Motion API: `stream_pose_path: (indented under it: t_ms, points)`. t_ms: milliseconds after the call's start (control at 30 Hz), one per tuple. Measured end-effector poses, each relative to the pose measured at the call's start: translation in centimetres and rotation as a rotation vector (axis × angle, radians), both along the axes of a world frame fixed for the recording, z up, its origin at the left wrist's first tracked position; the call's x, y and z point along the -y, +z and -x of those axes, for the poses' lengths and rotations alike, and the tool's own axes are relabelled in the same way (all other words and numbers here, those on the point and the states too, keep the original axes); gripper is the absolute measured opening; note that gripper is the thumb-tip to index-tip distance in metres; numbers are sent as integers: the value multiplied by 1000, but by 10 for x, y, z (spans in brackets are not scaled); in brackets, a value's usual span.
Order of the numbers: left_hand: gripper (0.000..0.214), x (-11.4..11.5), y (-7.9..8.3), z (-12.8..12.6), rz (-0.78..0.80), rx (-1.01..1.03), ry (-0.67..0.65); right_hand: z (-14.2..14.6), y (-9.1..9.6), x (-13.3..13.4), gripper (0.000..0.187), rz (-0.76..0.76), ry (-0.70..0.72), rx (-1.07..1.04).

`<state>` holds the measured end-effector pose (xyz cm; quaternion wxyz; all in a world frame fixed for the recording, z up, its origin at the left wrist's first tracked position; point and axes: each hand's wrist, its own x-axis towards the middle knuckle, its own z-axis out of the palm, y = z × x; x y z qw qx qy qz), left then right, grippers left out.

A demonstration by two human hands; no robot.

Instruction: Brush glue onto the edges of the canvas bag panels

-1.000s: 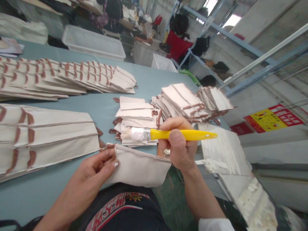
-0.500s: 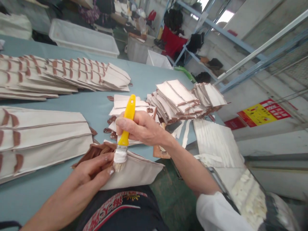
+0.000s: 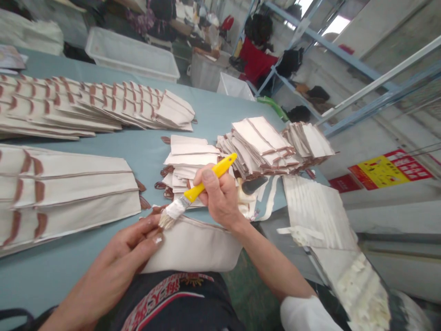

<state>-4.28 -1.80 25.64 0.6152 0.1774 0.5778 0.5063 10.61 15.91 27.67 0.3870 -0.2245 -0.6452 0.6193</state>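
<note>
My right hand (image 3: 218, 195) is closed round the yellow handle of a paintbrush (image 3: 195, 192). White stuff coats the brush's ferrule, and its bristles touch the upper left end of a cream fabric piece (image 3: 196, 243), close to my left fingertips. My left hand (image 3: 138, 248) pinches that end of the piece between thumb and fingers. A white smear shows on the left thumb. The fabric piece lies at the table's front edge, against a dark printed apron (image 3: 172, 299). Its brown-trimmed end is mostly hidden by the left hand and the brush.
Cream pieces with brown tabs lie in overlapping rows (image 3: 69, 193) on the left of the blue-green table (image 3: 206, 108). Stacks of folded pieces (image 3: 258, 138) stand beyond my right hand. White strips (image 3: 320, 211) hang at the right. A white bin (image 3: 134, 55) stands behind the table.
The brush has tipped from near upright to slanting, its handle end swinging right and down. My right hand has moved right and slightly down. The left hand keeps its hold.
</note>
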Motion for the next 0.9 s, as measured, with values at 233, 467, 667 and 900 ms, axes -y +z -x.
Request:
stream_pose_path:
  t_ms: [233,467,667,900]
  points:
    - [48,-12,19,-12,68,199,176,-13,6,6,61,-241,-196,8]
    - [42,-15,23,-18,79,257,279,-29,9,18,50,-250,-233,-45]
    - [51,-18,30,-17,69,292,234,-11,2,8,49,-289,-54,-7]
    - [47,-20,22,-6,36,263,260,-20,-12,18,29,-495,-236,215]
